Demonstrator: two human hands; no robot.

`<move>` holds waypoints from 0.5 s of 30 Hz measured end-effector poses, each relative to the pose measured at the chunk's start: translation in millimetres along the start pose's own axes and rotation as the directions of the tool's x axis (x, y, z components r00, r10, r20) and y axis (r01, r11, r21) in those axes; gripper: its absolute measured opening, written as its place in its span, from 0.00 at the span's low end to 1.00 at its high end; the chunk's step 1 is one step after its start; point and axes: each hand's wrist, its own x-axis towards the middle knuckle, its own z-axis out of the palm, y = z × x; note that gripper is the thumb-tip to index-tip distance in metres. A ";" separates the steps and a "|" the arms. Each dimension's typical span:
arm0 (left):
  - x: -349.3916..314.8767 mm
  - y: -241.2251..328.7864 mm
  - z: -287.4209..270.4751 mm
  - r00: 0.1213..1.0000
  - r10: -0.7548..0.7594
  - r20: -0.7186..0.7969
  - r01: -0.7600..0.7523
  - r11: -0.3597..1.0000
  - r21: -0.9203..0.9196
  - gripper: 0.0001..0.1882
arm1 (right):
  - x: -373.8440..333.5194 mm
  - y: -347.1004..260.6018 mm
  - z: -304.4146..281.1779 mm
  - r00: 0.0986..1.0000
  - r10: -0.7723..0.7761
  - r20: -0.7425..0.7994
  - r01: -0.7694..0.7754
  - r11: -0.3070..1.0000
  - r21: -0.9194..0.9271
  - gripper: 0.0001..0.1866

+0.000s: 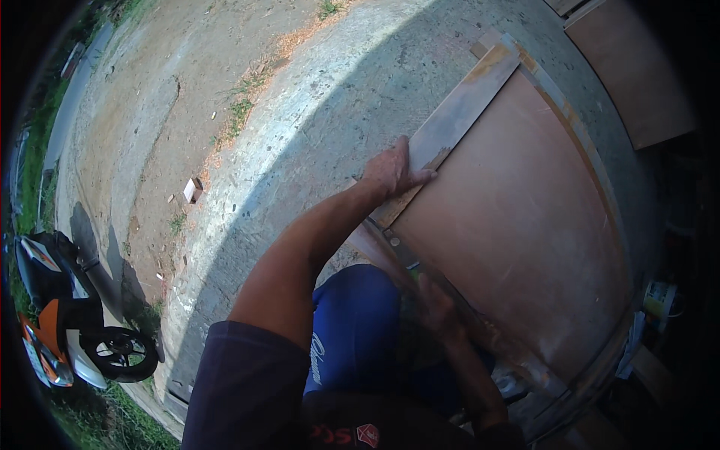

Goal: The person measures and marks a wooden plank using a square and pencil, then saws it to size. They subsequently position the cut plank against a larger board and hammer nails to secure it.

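A large reddish-brown wooden panel lies in front of me, with a board along each edge like a frame. My left hand grips the left edge board near its close end, thumb across the top and fingers round the outer side. Grey smears and a ragged bare patch mark that board. In shade, my right hand is low beside the near edge board. A small greenish and bluish bit shows just beyond its fingertips. Whether those fingers hold anything is too dark to make out.
Concrete ground lies under the panel, part sunlit, part shaded. Another brown panel stands at the far right. A white tub sits by the right edge. An orange and black motorcycle is parked at left. My blue-clad knee is close.
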 end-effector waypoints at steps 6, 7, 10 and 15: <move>-2.3 -0.2 7.3 1.000 0.014 0.001 -0.014 1.000 0.011 0.56 | 25.0 1.7 13.2 0.992 0.083 0.095 -0.077 0.995 -0.062 0.38; -0.2 -3.5 4.0 1.000 0.003 -0.007 -0.003 1.000 0.011 0.56 | 30.0 -5.7 6.5 0.991 0.101 0.091 -0.097 0.994 -0.041 0.38; 1.0 -2.7 0.8 1.000 0.005 0.000 -0.005 1.000 0.003 0.55 | 24.7 -5.9 0.0 0.995 -0.085 -0.050 0.083 0.996 -0.028 0.39; -3.9 -0.2 4.6 1.000 0.010 0.012 -0.010 1.000 0.024 0.54 | 40.1 13.1 13.4 0.992 0.036 0.123 -0.018 0.989 -0.145 0.40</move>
